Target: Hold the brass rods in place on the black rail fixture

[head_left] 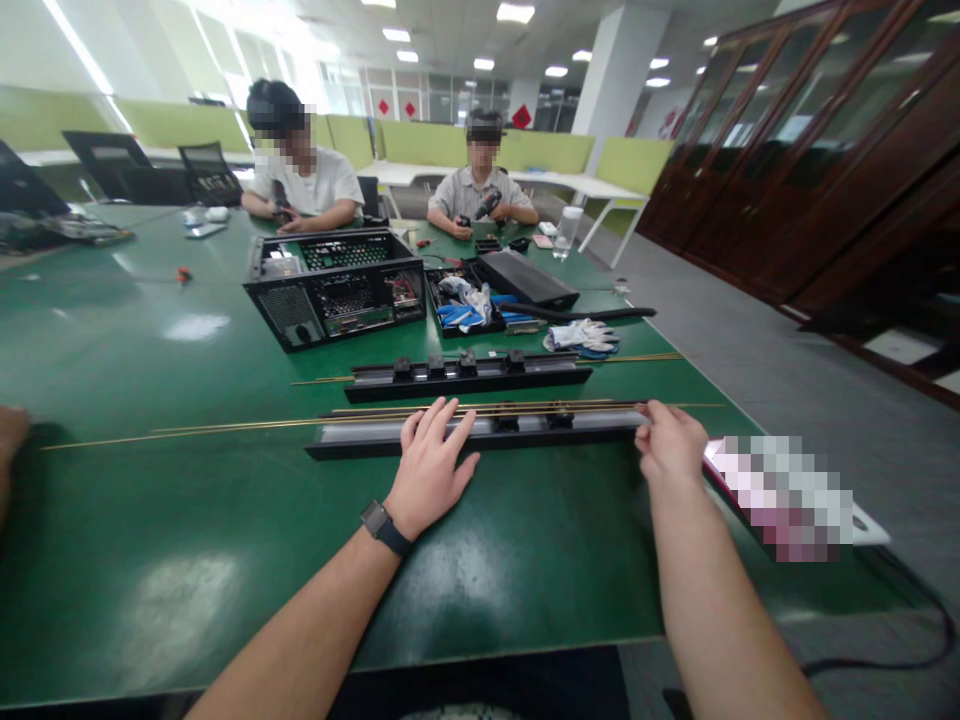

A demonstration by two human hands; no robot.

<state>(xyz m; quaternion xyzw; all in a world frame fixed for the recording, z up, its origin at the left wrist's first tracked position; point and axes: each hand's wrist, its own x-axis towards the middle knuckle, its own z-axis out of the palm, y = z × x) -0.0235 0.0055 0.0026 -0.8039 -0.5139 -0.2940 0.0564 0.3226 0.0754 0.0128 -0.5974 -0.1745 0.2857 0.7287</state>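
One hand (429,470) splayed on rods (517,408), another (673,440) pinching

Your left hand (431,475) covers part of the near black rail (360,450) and the thin brass-coloured rods (247,425). What your right hand (671,440) grips at the rail's end is too small to tell. The bottom edge cuts off your forearms (315,605); the left edge crops a co-worker's hand (12,440). Pixelation obscures the pink-edged item (784,498).
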